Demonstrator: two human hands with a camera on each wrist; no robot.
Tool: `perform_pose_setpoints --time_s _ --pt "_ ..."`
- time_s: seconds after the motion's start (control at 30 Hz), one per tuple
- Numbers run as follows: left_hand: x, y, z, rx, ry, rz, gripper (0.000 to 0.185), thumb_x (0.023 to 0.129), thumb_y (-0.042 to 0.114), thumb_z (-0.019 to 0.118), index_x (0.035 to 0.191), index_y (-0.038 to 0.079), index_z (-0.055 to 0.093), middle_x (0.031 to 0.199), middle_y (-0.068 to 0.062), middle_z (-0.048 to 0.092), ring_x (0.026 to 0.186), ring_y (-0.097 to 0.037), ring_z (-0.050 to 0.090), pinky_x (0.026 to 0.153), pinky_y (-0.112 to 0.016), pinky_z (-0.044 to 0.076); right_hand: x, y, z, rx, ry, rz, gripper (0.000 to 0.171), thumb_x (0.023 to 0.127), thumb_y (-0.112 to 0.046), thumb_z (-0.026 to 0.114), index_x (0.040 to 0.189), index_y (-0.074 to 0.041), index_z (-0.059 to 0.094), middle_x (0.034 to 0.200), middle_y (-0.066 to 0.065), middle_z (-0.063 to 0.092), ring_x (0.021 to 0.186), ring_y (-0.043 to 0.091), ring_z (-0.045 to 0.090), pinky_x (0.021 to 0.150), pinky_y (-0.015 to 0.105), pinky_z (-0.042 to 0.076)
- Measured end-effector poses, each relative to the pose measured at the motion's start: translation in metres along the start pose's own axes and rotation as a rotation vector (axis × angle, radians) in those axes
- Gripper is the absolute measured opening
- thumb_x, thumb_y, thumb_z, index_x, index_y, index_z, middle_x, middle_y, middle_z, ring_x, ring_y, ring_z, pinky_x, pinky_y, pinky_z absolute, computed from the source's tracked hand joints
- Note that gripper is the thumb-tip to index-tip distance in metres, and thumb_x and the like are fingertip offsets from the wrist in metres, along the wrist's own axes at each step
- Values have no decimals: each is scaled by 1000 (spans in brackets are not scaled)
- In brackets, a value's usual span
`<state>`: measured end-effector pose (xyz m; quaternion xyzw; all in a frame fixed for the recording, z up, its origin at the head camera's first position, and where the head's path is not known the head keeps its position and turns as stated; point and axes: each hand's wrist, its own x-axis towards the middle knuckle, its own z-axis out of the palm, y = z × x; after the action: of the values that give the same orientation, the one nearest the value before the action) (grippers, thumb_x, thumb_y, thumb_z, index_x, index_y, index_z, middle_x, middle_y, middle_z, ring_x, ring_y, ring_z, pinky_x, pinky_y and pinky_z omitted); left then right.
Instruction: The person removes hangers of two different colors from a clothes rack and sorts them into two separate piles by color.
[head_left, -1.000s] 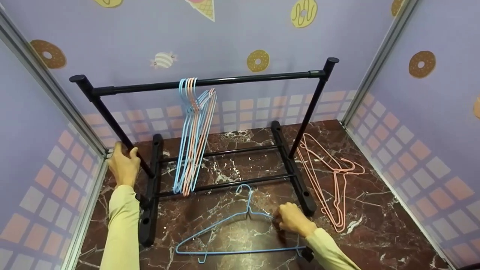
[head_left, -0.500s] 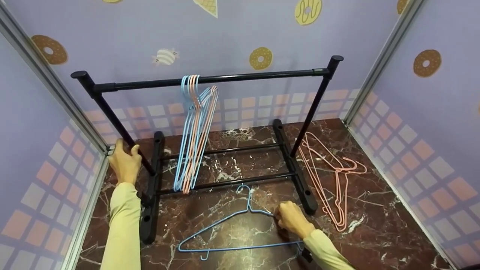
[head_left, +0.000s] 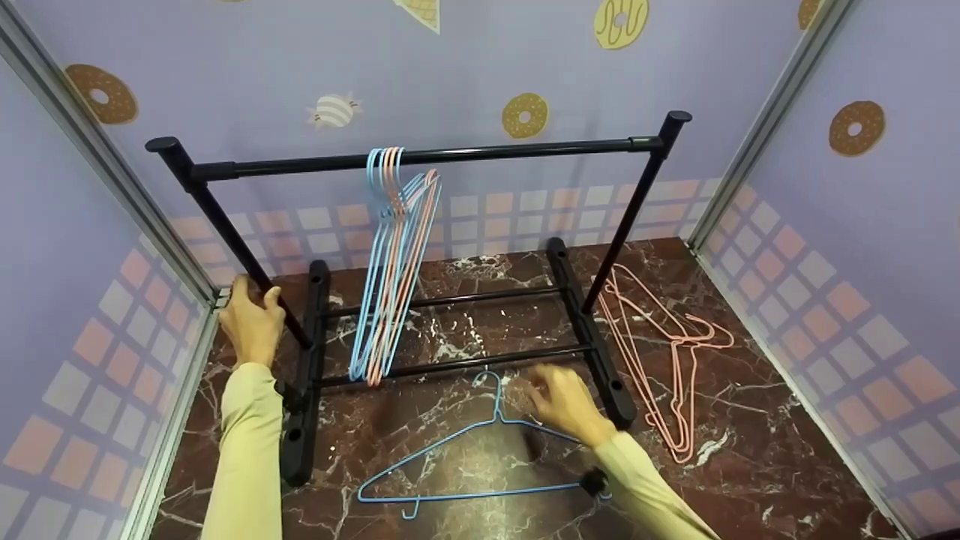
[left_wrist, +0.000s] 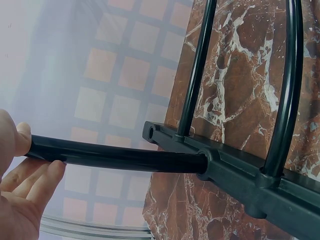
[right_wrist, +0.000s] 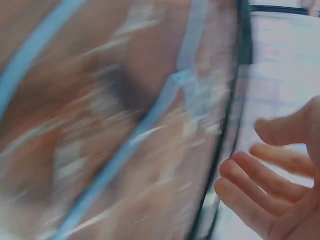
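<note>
Nearest the viewer, a blue wire hanger (head_left: 480, 450) lies flat on the dark red marbled floor (head_left: 750, 465), its hook pointing toward the rack. The right hand (head_left: 559, 401) is above the hanger's right shoulder, just beside the neck, fingers loosely spread and grasping nothing; the right wrist view is blurred, but shows the fingers (right_wrist: 260, 190) relaxed and apart from the blue wire. Whether the hand touches the hanger cannot be told. To the left, the left hand (head_left: 250, 322) grasps the lower part of the left upright (head_left: 225, 232) of a black clothes rack (head_left: 420, 157), thumb and fingers curled round the tube; the left wrist view shows the tube entering the rack's foot bar (left_wrist: 240, 175). Two low crossbars (head_left: 450, 330) join the two feet. To the right of the rack's right foot, several pink wire hangers (head_left: 660, 352) lie in a loose pile on the floor. Farther back, a bunch of blue and pink hangers (head_left: 390, 262) hangs from the top rail, left of its middle. Behind stands a lilac wall (head_left: 262, 67) printed with doughnuts and sweets.
</note>
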<state>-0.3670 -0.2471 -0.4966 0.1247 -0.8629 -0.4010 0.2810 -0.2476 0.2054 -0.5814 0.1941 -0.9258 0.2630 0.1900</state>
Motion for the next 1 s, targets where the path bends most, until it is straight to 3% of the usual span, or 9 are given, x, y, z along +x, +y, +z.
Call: perform_pose_setpoints --time_s 0.2,0.4,0.57,0.73,1.0 --pt "0 -2 -3 3 -13 -15 32 96 18 66 123 3 58 111 -29 68 110 -60 56 98 -63 41 71 -51 -14 189 101 8 26 88 -8 72 110 4 68 96 18 75 82 31 72 78 44 58" --pt "1 -1 -3 -8 -10 3 30 96 17 67 121 3 58 109 -28 69 107 -60 57 97 -63 41 124 -99 -22 323 76 40 31 91 -10 69 119 3 65 99 16 76 84 27 73 79 35 59" --pt "2 -2 -1 -10 3 2 30 95 18 67 120 4 58 107 -27 70 104 -59 57 95 -62 41 148 -126 -19 418 22 61 32 93 -9 66 122 3 62 103 16 75 86 26 74 79 32 59" --pt "1 -1 1 -15 1 14 31 95 17 68 120 2 58 109 -28 69 105 -59 56 97 -62 40 163 -144 -18 463 39 87 27 96 -11 63 118 4 63 100 15 74 86 25 73 80 36 59" --pt "0 -2 0 -16 2 9 33 95 16 69 122 2 58 111 -31 68 108 -60 57 96 -64 42 178 -168 -15 517 35 152 28 95 -21 68 111 1 65 92 12 74 77 19 69 70 22 55"
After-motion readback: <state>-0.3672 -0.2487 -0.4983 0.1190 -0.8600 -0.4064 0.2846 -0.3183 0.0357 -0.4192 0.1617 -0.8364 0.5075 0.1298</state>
